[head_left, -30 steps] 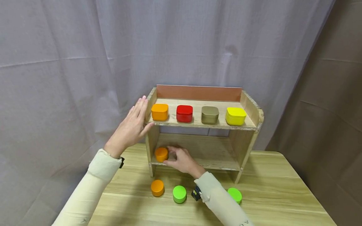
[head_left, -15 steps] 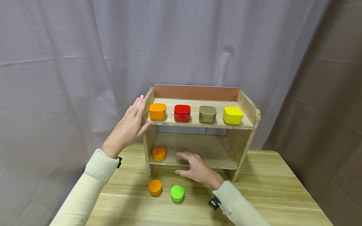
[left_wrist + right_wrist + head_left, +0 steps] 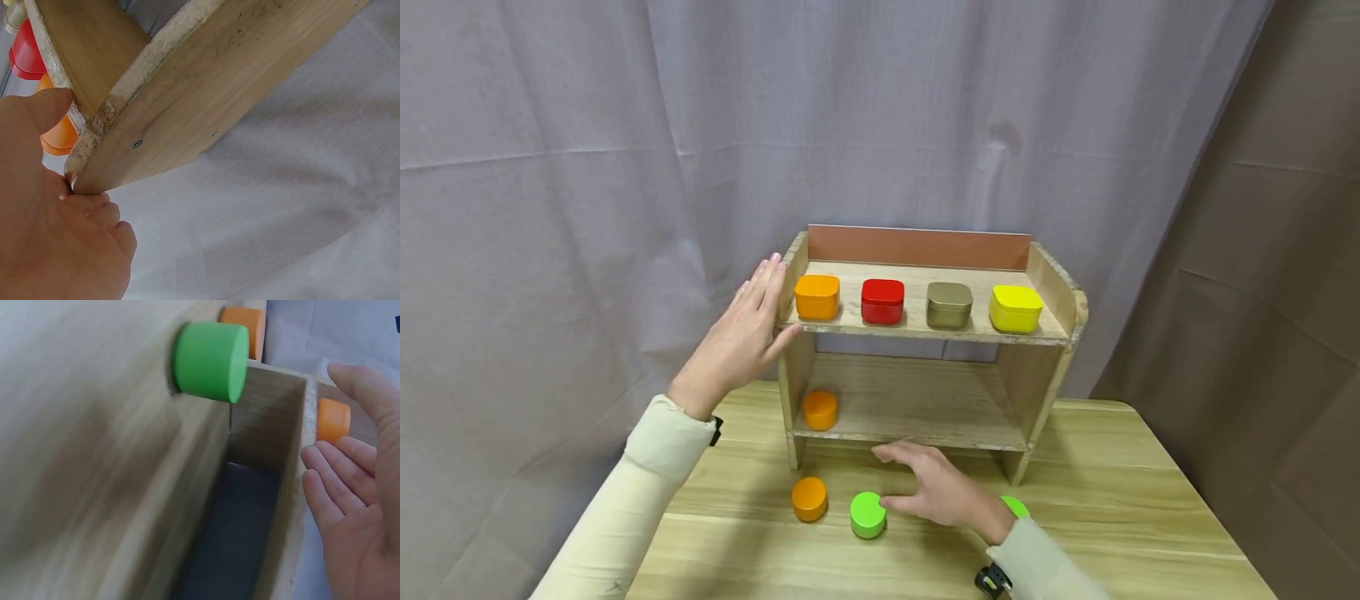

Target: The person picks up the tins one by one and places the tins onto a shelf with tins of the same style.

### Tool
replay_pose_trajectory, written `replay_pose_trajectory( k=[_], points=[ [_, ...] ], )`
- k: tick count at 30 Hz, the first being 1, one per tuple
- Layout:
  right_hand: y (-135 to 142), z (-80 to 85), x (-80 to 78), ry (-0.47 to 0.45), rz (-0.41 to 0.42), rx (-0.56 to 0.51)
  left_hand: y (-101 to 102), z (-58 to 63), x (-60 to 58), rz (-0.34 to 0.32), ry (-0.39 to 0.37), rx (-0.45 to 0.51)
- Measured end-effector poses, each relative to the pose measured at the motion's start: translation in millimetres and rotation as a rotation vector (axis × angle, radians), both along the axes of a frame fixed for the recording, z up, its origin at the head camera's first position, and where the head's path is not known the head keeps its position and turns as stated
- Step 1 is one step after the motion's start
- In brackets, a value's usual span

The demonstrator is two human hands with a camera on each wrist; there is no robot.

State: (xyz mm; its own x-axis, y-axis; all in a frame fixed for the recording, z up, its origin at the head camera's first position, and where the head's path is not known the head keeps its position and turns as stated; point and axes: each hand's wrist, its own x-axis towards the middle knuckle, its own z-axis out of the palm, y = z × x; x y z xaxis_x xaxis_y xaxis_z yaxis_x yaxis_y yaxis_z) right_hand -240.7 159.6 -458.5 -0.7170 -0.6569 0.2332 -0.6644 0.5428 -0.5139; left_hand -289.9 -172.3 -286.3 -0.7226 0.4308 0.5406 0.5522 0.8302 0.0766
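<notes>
My left hand [image 3: 730,350] rests along the outside of the left panel of a small wooden shelf [image 3: 910,400]. Its fingers are straight, and the thumb lies at the front edge of the upper board. Just in front of the shelf, my right hand [image 3: 936,487] hovers with fingers spread, holding nothing. Its thumb is close to a green round box [image 3: 867,514] on the table; whether they touch I cannot tell. An orange round box [image 3: 809,499] stands left of the green one. Another orange round box [image 3: 820,410] sits at the left of the lower board.
On the upper board, left to right, stand rounded-square boxes: orange [image 3: 817,297], red [image 3: 882,302], olive-brown [image 3: 949,305] and yellow [image 3: 1015,308]. A second green round box [image 3: 1017,506] shows partly behind my right forearm. A grey curtain [image 3: 880,108] hangs behind the shelf.
My right hand has let go of the orange round box on the lower board and moved out, right and down toward the green one on the table. My left hand has stayed at the panel.
</notes>
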Motion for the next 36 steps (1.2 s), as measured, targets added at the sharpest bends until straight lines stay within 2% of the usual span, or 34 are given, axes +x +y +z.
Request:
replay_pose_trajectory(
  k=[7,18,21,28,36],
  points=[
    [2.5,-24.2,5.7,0.030,0.019,-0.008,1.2,-0.3,0.5,0.001,-0.002,0.001],
    [-0.2,-52.1,3.0,-0.048,0.011,-0.011,0.8,-0.9,-0.5,-0.002,0.001,-0.001],
    [-2.1,-57.3,1.8,-0.065,0.024,-0.015,0.4,-0.6,-0.4,0.000,0.000,0.001],
    [-7.9,-66.8,2.3,-0.029,0.033,-0.015,0.2,-0.6,-0.5,-0.006,0.000,0.009],
    [-14.5,-71.0,-0.7,-0.114,0.056,-0.102,-0.1,-1.2,-0.9,-0.008,-0.007,0.006]
  ],
)
